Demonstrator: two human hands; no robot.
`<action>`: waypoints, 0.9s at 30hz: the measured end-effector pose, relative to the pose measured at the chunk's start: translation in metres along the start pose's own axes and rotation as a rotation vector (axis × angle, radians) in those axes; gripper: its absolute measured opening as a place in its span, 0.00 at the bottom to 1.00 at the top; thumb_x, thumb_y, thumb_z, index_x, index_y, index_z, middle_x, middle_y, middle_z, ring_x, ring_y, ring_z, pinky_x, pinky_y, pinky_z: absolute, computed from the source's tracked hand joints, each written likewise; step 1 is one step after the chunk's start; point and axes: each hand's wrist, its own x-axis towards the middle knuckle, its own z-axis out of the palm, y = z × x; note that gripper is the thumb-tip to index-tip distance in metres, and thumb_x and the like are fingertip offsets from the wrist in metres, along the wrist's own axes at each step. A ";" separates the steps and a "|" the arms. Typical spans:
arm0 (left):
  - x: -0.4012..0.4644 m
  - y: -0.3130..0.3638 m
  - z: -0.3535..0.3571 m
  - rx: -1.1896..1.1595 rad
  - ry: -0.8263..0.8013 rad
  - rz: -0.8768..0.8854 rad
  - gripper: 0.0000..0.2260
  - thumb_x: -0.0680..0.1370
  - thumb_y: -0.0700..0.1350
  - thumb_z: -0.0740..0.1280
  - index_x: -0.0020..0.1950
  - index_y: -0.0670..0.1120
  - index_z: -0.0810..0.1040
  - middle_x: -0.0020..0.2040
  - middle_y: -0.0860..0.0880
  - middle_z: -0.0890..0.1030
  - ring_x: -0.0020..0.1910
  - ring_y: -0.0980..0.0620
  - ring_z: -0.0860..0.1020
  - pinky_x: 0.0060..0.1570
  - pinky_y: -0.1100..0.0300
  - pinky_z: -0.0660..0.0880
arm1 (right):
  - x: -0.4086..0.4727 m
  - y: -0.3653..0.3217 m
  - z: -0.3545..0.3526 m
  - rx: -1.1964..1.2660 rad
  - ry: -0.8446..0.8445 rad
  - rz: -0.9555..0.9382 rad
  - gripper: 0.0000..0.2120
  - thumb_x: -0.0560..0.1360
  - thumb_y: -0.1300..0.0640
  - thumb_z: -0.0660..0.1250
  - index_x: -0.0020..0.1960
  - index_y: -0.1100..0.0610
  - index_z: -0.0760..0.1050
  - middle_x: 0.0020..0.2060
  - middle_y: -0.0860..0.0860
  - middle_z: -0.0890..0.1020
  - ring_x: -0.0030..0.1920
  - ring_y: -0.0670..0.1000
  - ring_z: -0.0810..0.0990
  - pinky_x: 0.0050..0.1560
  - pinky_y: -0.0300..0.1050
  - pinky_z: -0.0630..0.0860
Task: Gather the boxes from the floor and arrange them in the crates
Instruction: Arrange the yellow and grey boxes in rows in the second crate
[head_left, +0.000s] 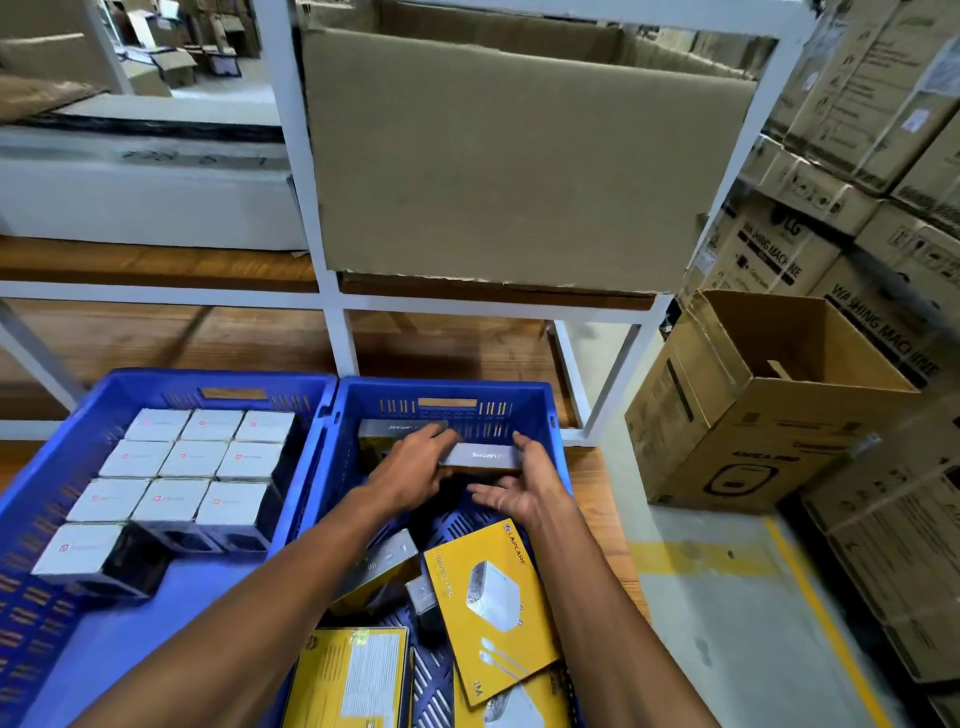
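Note:
Two blue crates stand side by side. The left crate (98, 400) holds several white-topped boxes (174, 457) in rows. In the right crate (540, 415), both hands hold a yellow box with a grey top edge (485, 456) upright near the far wall. My left hand (415, 465) grips its left end, and my right hand (511, 486) cups its right end and underside. Another such box (389, 427) stands against the far wall behind. Loose yellow charger boxes (491, 608) lie tilted in the near part of the right crate.
A white metal rack (332, 291) with wooden shelves stands just behind the crates, with a large cardboard sheet (519, 166) leaning on it. An open carton (769, 405) sits on the floor to the right, before stacks of washing-machine cartons (883, 234).

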 end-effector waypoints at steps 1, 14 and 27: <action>-0.001 -0.001 -0.001 -0.013 -0.011 0.005 0.19 0.78 0.41 0.73 0.67 0.52 0.74 0.63 0.51 0.75 0.61 0.46 0.77 0.58 0.50 0.77 | -0.001 0.002 -0.003 0.015 0.012 0.007 0.25 0.82 0.43 0.62 0.71 0.59 0.67 0.72 0.70 0.70 0.73 0.75 0.67 0.76 0.68 0.63; 0.015 0.004 -0.001 0.056 -0.034 -0.052 0.22 0.77 0.40 0.71 0.67 0.56 0.71 0.64 0.50 0.72 0.60 0.41 0.79 0.58 0.43 0.79 | -0.014 0.016 -0.009 -0.111 0.109 -0.115 0.14 0.83 0.56 0.58 0.66 0.58 0.71 0.54 0.60 0.79 0.64 0.66 0.75 0.57 0.60 0.70; 0.018 0.018 0.006 0.258 0.027 -0.175 0.20 0.81 0.46 0.67 0.72 0.53 0.66 0.72 0.44 0.69 0.59 0.38 0.79 0.52 0.42 0.78 | 0.029 0.012 -0.013 -0.094 0.125 -0.092 0.13 0.87 0.47 0.56 0.48 0.53 0.70 0.34 0.50 0.69 0.36 0.50 0.69 0.68 0.59 0.70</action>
